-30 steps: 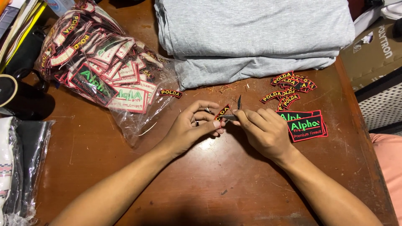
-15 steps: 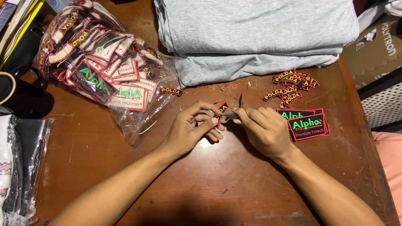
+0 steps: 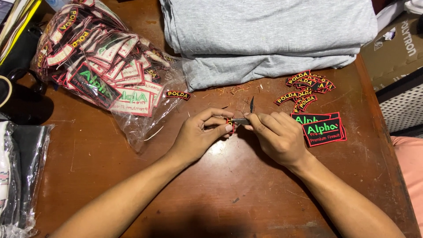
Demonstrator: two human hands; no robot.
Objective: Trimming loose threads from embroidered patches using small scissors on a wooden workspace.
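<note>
My left hand [image 3: 198, 134] pinches a small curved embroidered patch [image 3: 229, 124], black with a red border, over the middle of the brown wooden table [image 3: 132, 176]. My right hand [image 3: 277, 134] holds small metal thread snips [image 3: 245, 118] with their blades at the patch's edge; one dark blade tip points up. The patch is mostly hidden by my fingers. Just right of my right hand lies a short stack of rectangular black patches with green lettering [image 3: 321, 128], and behind it a heap of small curved patches [image 3: 306, 88].
A clear plastic bag full of patches [image 3: 101, 70] lies at the back left, with one loose curved patch [image 3: 177, 94] beside it. Folded grey garments [image 3: 264, 35] are stacked at the back. Thread scraps [image 3: 233, 90] litter the wood. Dark bags and plastic-wrapped items sit at the left edge [image 3: 17, 167].
Both hands stay together at the table's middle. The patch has turned in my left fingers and shows less; the snips have shifted slightly along its edge.
</note>
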